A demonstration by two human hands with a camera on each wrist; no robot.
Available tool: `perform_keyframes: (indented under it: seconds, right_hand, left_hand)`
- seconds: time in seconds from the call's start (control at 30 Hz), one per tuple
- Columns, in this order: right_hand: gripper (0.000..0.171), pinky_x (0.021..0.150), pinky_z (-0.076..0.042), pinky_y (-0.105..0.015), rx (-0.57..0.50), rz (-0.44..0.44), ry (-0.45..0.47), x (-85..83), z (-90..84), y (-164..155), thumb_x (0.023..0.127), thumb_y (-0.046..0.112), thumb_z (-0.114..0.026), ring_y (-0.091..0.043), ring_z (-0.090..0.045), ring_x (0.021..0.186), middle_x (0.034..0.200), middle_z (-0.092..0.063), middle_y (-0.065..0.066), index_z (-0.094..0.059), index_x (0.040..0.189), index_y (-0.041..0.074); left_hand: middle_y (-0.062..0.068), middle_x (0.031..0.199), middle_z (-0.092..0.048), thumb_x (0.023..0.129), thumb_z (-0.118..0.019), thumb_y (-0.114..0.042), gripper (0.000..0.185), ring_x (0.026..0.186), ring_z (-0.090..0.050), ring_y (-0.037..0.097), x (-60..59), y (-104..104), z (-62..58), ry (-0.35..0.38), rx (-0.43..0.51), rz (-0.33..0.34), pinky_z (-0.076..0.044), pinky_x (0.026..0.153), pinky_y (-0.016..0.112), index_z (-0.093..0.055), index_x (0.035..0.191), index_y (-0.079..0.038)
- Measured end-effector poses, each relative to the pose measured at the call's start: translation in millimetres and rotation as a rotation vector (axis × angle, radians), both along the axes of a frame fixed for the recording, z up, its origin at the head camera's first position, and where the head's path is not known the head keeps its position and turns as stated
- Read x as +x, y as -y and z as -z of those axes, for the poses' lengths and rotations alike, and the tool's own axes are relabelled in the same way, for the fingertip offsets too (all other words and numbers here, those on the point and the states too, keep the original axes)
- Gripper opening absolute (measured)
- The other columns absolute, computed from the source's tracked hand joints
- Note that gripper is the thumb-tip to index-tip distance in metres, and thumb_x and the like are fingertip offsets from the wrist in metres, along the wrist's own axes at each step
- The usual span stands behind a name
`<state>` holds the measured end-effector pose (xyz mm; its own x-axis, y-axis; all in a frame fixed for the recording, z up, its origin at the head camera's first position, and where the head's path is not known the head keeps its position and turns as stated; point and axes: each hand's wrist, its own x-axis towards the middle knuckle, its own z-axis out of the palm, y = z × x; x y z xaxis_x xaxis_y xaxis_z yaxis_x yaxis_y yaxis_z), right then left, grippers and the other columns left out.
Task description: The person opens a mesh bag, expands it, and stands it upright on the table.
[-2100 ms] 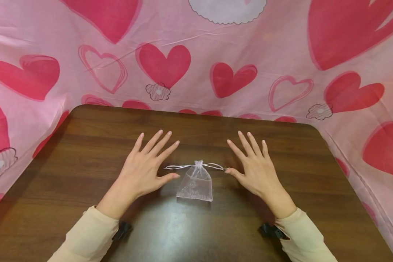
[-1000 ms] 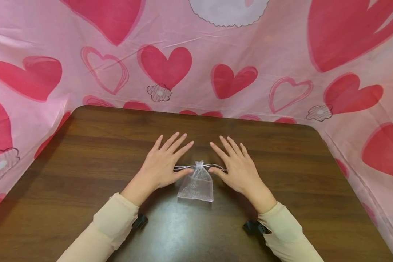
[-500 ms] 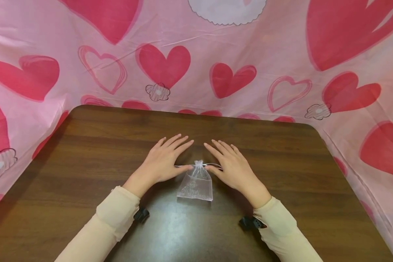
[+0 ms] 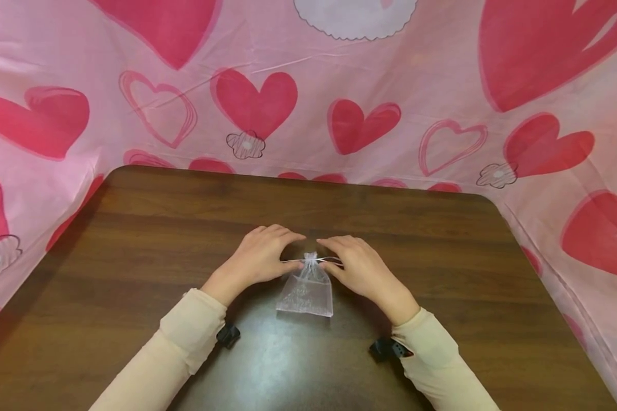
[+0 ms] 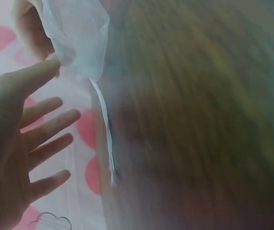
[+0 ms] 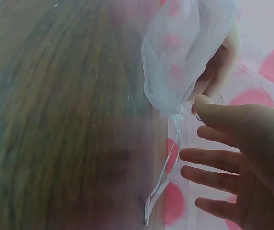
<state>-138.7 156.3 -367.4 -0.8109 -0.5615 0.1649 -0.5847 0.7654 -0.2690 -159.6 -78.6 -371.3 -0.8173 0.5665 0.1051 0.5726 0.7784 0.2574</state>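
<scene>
A small sheer white organza drawstring bag (image 4: 306, 295) lies on the wooden table with its neck gathered. My left hand (image 4: 257, 258) is at the left of the neck, its thumb tip overlapping the bag's edge. On the other side, my right hand (image 4: 364, 265) has its thumb close by the neck. Both wrist views show the fingers apart and not wrapped round anything. In the left wrist view a white drawstring (image 5: 107, 129) trails from the bag's gathered end. The opposite drawstring loop (image 6: 160, 184) hangs into the right wrist view.
The dark wooden table (image 4: 133, 228) has rounded far corners. Pink cloth (image 4: 308, 57) printed with red hearts stands behind it and along both sides. Black wrist devices (image 4: 228, 335) sit at the cuffs of the cream sleeves.
Both hands have come inward from either side to the bag's neck, and their fingers, spread wide before, now bend downward. The bag stays in place.
</scene>
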Motion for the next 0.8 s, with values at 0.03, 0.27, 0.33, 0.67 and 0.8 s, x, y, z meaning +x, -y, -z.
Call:
perform_keyframes:
  seconds: [0.03,0.27,0.33,0.67,0.8]
  right_hand:
    - [0.048,0.096,-0.047,-0.045,-0.003,0.002,0.014,-0.2,0.0,1,0.090,0.030,-0.074,-0.026,-0.062,0.112,0.122,-0.066,-0.008,-0.063,0.132,0.009]
    - [0.036,0.073,-0.052,-0.037,0.002,0.061,0.098,-1.4,1.6,10,0.090,0.029,-0.075,-0.015,-0.063,0.083,0.099,-0.070,0.000,-0.070,0.121,0.011]
    - [0.033,0.066,-0.049,-0.035,0.007,0.074,0.112,-1.1,2.6,13,0.090,0.028,-0.075,-0.012,-0.058,0.074,0.088,-0.067,0.003,-0.072,0.118,0.011]
    - [0.025,0.057,-0.042,-0.030,0.029,0.099,0.125,-1.9,5.7,19,0.086,0.025,-0.078,-0.010,-0.048,0.062,0.070,-0.054,0.009,-0.074,0.108,0.015]
    - [0.021,0.057,-0.043,-0.029,0.019,0.095,0.140,-3.6,4.6,20,0.085,0.022,-0.079,-0.009,-0.048,0.061,0.071,-0.055,0.009,-0.072,0.104,0.015]
  left_hand:
    - [-0.003,0.117,-0.067,0.085,-0.073,-0.054,0.056,0.114,-0.057,0.019,0.3,-2,0.2,0.006,0.005,-0.003,-0.043,0.098,0.044,-0.065,0.130,-0.021]
    - [-0.014,0.082,-0.062,0.085,-0.075,-0.049,0.039,0.080,-0.058,0.010,2.8,-13,-0.1,0.045,0.001,-0.056,-0.047,0.074,0.035,-0.073,0.113,-0.023]
    - [-0.014,0.080,-0.062,0.085,-0.075,-0.049,0.037,0.077,-0.058,0.009,3.9,-15,0.4,0.057,-0.012,-0.067,-0.047,0.071,0.035,-0.074,0.110,-0.022]
    - [-0.016,0.078,-0.061,0.081,-0.080,-0.046,0.028,0.074,-0.057,0.007,7.1,-21,7.0,0.094,-0.025,-0.078,-0.047,0.074,0.037,-0.074,0.098,-0.024]
    - [-0.018,0.076,-0.061,0.081,-0.082,-0.042,0.023,0.071,-0.056,0.005,7.0,-23,5.7,0.113,-0.001,-0.072,-0.046,0.072,0.036,-0.071,0.092,-0.025]
